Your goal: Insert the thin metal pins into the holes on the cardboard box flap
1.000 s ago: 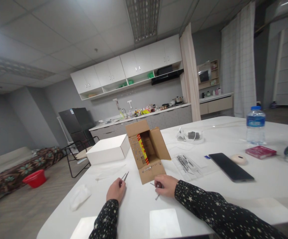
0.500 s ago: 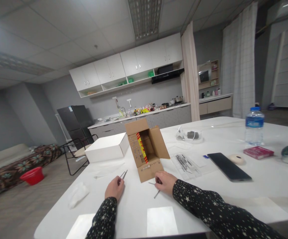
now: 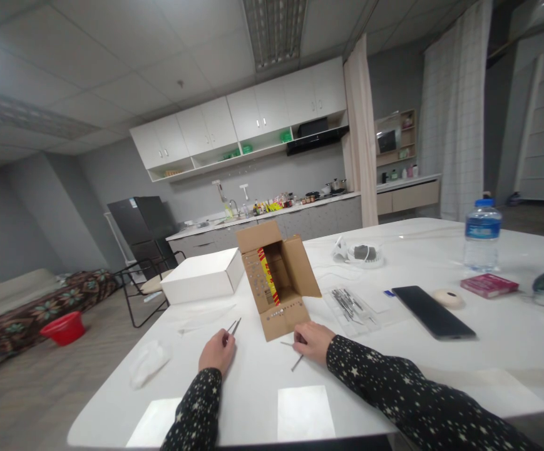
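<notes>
My left hand (image 3: 216, 352) rests on the white table (image 3: 262, 382) and grips a pair of metal tweezers (image 3: 234, 326) that points up and away. My right hand (image 3: 313, 342) lies just right of it, closed on a thin metal tool (image 3: 296, 362) whose tip touches the table. Both hands sit in front of an open cardboard box (image 3: 278, 286) lying on its side, with red and yellow contents inside. Small metal pieces line the box's front flap.
A white box (image 3: 203, 276) stands to the left of the cardboard box. A clear tray of metal tools (image 3: 349, 304), a black tablet (image 3: 432, 311), a tape roll (image 3: 447, 298), a red booklet (image 3: 488, 284) and a water bottle (image 3: 481, 235) lie to the right. A crumpled tissue (image 3: 148, 362) lies at the left.
My hands stay almost in place. The view has drifted slightly, and my right hand has shifted a little, so more of the thin tool shows below it.
</notes>
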